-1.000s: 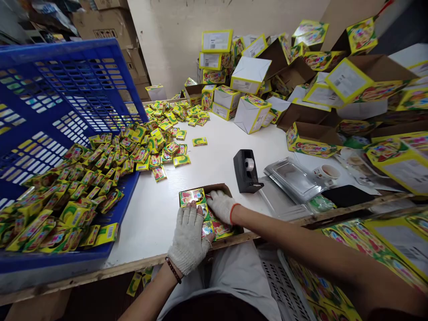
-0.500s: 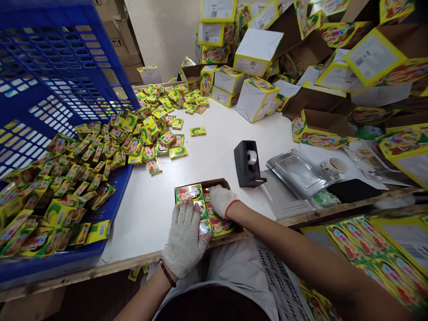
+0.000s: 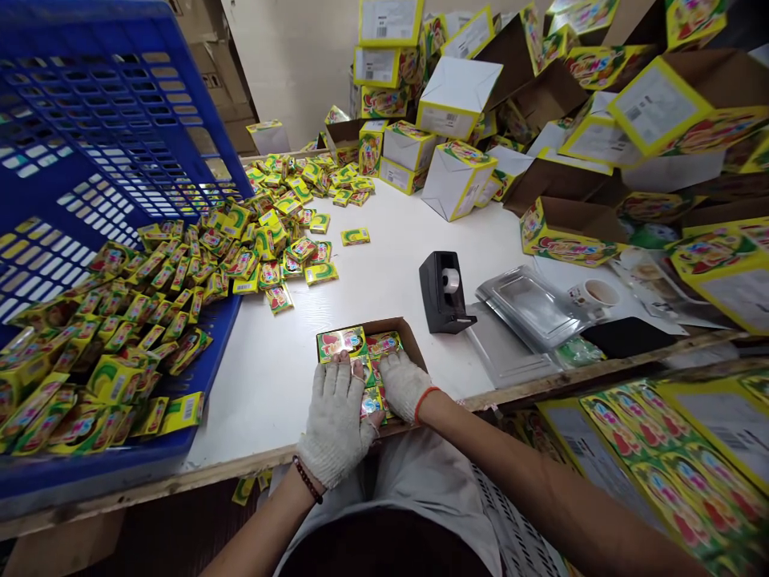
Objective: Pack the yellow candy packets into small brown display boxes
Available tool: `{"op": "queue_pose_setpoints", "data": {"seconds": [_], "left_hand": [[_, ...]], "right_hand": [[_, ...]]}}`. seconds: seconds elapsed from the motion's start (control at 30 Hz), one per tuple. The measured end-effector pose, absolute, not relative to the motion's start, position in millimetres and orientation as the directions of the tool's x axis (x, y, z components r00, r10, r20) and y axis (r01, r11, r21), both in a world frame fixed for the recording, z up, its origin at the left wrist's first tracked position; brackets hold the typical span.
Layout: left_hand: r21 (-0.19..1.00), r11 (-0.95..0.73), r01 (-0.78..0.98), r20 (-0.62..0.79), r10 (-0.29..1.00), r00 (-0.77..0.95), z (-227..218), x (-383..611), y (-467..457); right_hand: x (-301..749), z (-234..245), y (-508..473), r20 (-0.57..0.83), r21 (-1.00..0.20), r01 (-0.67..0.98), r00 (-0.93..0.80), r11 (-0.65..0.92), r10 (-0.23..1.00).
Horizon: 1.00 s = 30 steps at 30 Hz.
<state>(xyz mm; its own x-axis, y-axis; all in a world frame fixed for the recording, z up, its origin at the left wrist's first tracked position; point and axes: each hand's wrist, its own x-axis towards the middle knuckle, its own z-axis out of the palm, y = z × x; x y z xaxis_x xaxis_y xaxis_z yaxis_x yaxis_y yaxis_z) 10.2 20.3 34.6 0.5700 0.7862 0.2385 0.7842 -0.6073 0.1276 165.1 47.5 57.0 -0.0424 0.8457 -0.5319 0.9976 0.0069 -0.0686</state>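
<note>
An open carton (image 3: 413, 343) with a brown inside sits at the table's front edge. Rows of small green, yellow and red candy boxes (image 3: 340, 343) fill its left and middle part, and a gap shows along its right side. My left hand (image 3: 335, 417), in a white knit glove, lies flat over the front left of the rows, fingers stretched out. My right hand (image 3: 404, 383), gloved too, rests on the right-hand row with its fingers extended and pointing away from me. Its fingertips touch the box tops. Both palms hide some of the candy boxes.
A blue plastic crate (image 3: 222, 344) lies tipped at left, spilling a heap of candy boxes (image 3: 264, 232) onto the white table (image 3: 270, 361). A black tape dispenser (image 3: 441, 292) stands right of the carton, beside clear plastic trays (image 3: 529, 308). Empty cartons (image 3: 460, 180) pile up behind.
My right hand has drawn back toward me and slightly right, from the carton's far side, uncovering a candy box there. My left hand stays nearly in place. The view has shifted slightly.
</note>
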Motion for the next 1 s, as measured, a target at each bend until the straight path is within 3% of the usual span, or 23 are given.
{"op": "queue_pose_setpoints", "data": {"seconds": [0.1,0.23,0.3,0.37,0.4,0.5,0.63,0.73,0.83,0.93,1.0], "left_hand": [[0.195,-0.631,0.751,0.248,0.773,0.585,35,5,19],[0.421,-0.605,0.676,0.355,0.796,0.491,32,-16,42],[0.54,-0.457,0.707,0.332,0.887,0.319,31,-28,75],[0.611,-0.204,0.765,0.199,0.975,0.101,29,-37,120],[0.612,-0.037,0.79,0.104,0.994,-0.033,28,-40,145],[0.571,0.208,0.794,0.027,0.962,-0.271,20,-42,212],[0.552,0.295,0.78,-0.013,0.938,-0.345,5,-38,250],[0.591,0.225,0.775,-0.041,0.967,-0.25,2,-33,242],[0.618,-0.071,0.783,0.117,0.993,-0.002,13,-24,226],[0.459,-0.601,0.655,0.397,0.798,0.454,31,-5,222],[0.387,-0.731,0.562,0.403,0.682,0.61,37,8,231]], "right_hand": [[168,61,50,-0.565,-0.084,0.996,-0.056,0.01,0.823],[174,67,47,-0.527,-0.127,0.99,-0.115,0.055,0.842],[175,64,46,-0.495,-0.148,0.987,-0.135,0.07,0.859],[175,56,49,-0.504,-0.17,0.983,-0.149,0.072,0.851],[174,52,51,-0.521,-0.178,0.982,-0.154,0.069,0.84],[176,45,58,-0.552,-0.211,0.976,-0.169,0.059,0.816],[196,59,67,-0.543,-0.462,0.887,-0.265,-0.02,0.797],[215,81,86,-0.47,-0.629,0.765,-0.233,-0.138,0.851],[221,99,126,-0.185,-0.682,0.726,-0.049,-0.093,0.981],[210,105,179,0.003,-0.677,0.736,-0.027,0.022,1.0],[203,101,210,-0.062,-0.632,0.771,-0.154,0.081,0.986]]}}
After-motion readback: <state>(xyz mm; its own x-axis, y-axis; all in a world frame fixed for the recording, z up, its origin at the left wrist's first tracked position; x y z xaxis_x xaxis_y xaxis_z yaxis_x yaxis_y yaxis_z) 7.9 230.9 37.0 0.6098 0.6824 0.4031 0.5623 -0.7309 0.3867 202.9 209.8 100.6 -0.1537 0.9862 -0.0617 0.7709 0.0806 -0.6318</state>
